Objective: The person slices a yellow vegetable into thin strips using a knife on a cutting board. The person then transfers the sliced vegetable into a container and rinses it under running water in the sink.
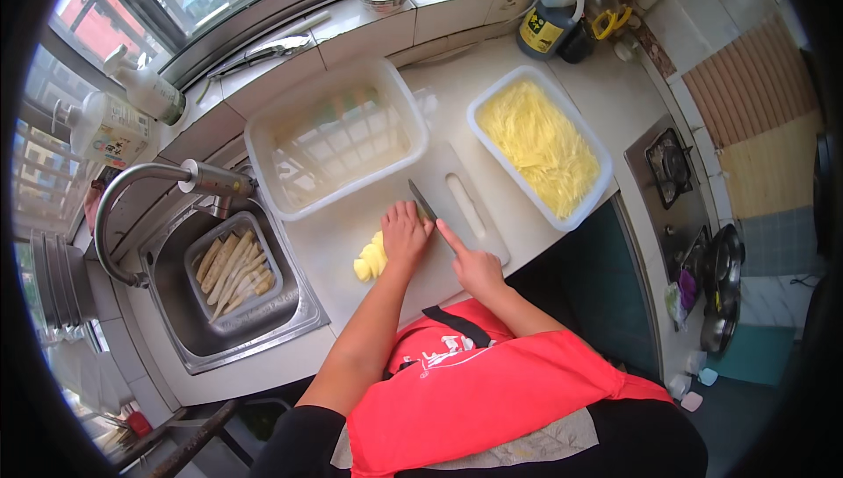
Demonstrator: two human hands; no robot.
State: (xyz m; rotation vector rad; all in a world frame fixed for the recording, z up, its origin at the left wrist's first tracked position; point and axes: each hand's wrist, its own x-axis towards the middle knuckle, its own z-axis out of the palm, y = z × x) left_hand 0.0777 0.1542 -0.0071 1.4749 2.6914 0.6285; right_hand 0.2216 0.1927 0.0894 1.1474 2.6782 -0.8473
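Note:
My right hand (477, 270) grips a kitchen knife (423, 201), its index finger stretched along the back of the blade. The blade points away from me over a white plastic cutting board (421, 287). Just left of the blade, my left hand (405, 231) presses down with bent fingers on a pale-yellow vegetable piece, mostly hidden beneath them. Several thick yellow peeled pieces (371, 258), perhaps potato, lie in a row against the left side of that hand. Right of the knife is the board's handle slot (465, 205).
A white plastic tub (571, 213) of yellow shreds (537, 142) stands right. Behind the board is a translucent tub (336, 198). In the sink (299, 320), under a curved faucet (112, 208), a tray (280, 274) holds pale long roots (230, 267). A gas stove (649, 195) is far right.

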